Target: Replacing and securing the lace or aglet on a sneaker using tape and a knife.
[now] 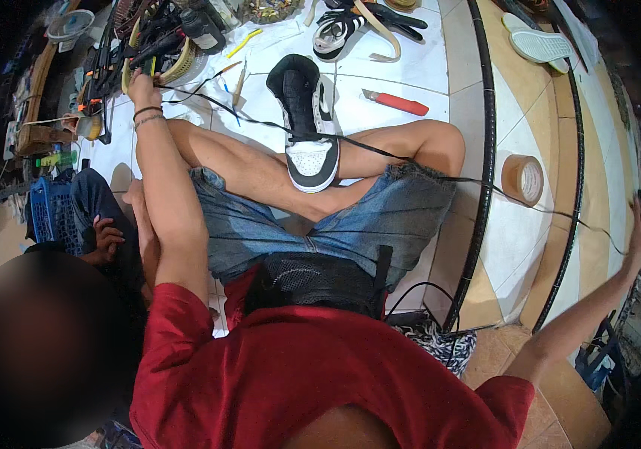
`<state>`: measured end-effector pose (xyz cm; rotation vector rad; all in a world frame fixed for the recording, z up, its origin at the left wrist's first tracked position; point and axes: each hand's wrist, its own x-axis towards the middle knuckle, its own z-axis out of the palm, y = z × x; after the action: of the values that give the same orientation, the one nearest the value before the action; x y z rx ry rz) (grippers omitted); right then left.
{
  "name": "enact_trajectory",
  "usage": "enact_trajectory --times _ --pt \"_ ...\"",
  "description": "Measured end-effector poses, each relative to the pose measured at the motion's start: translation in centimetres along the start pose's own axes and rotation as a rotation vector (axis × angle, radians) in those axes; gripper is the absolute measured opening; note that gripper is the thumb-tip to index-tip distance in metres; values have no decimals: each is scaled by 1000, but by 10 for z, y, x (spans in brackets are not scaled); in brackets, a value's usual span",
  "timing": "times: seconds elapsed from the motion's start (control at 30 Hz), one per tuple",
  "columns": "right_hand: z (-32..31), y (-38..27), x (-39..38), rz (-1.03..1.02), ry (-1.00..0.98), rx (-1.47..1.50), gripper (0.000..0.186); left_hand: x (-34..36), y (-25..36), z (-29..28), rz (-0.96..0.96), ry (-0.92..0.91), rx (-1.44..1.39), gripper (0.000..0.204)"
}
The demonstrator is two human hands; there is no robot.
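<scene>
A black and white high-top sneaker (313, 161) lies between my crossed legs, its white perforated toe towards me and its dark opening away. Across it runs a long black shoelace (376, 150), stretched from one side of me to the other. My left hand (144, 88) is closed on the lace at the far left, beside a yellow basket (178, 69). Far out to the right, my right hand (640, 228) is closed at the lace's other end, with its fingertips dim near the picture's rim. No eyelets with lace through them can be made out.
A red utility knife (395, 102) lies beyond my right knee. Brown tape (522, 179) rests on the step to my right. Another sneaker (335, 34), a dark bottle (202, 31) and a pale shoe sole (541, 45) are farther off. Another person's hand (107, 238) is at left.
</scene>
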<state>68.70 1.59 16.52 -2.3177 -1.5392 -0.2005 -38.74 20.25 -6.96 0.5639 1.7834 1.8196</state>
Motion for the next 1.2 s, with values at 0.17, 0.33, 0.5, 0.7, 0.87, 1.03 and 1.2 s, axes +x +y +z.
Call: enact_trajectory --times 0.17,0.33,0.5,0.7,0.87,1.03,1.2 --pt "109 -365 -171 -361 -556 690 24 -119 29 24 -86 -424 168 61" --pt "253 -478 -235 -622 -696 829 18 -196 29 25 -48 -756 117 54" --pt "285 -481 -248 -501 -858 896 19 -245 24 13 -87 -959 231 32" --pt "297 -475 -250 -625 -668 963 20 -240 23 14 -222 -1109 240 9" --pt "291 -466 -246 -505 -961 821 22 -244 16 14 -145 -1086 159 4" --pt "285 -477 -248 -503 -856 940 22 -240 13 15 -188 -1036 144 7" --pt "292 -479 -253 -544 -752 888 16 -259 34 27 -265 -970 263 20"
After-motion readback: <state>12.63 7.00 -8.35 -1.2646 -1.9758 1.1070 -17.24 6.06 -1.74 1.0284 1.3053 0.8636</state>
